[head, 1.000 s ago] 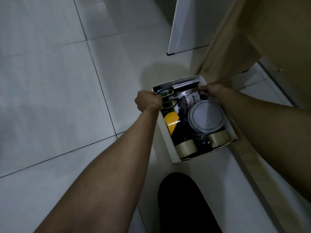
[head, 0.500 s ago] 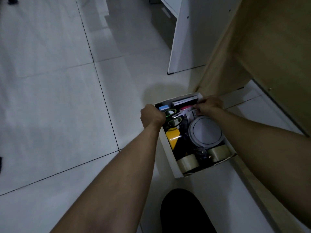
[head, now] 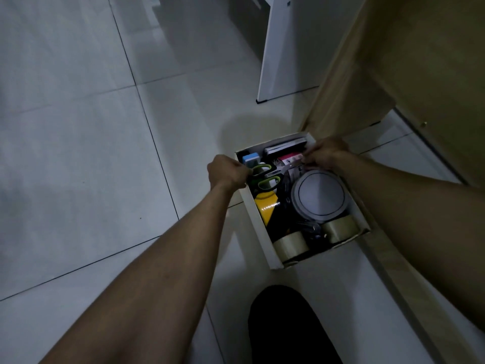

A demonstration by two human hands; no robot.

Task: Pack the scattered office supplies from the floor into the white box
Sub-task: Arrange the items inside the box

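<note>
The white box (head: 258, 224) stands on the tiled floor, full of supplies. My left hand (head: 227, 173) grips its left wall near the far corner. My right hand (head: 324, 153) grips the right wall at the far end, fingers curled over the rim. Inside lie green-handled scissors (head: 265, 177), a yellow tape roll (head: 266, 207), a round grey disc (head: 319, 197), two brown tape rolls (head: 290, 245) (head: 339, 228), a blue-topped pad (head: 250, 160), a pink packet (head: 288, 157) and a flat white booklet (head: 286, 145).
A wooden cabinet (head: 409, 61) rises close on the right, its base edge running beside the box. A white panel (head: 286, 43) stands on the floor further back. My dark-clad knee (head: 286, 327) is in front of the box. Bare tiles spread to the left.
The view has shifted, so the box sits lower in frame. Both hands keep their hold on the box's far end; the contents look the same.
</note>
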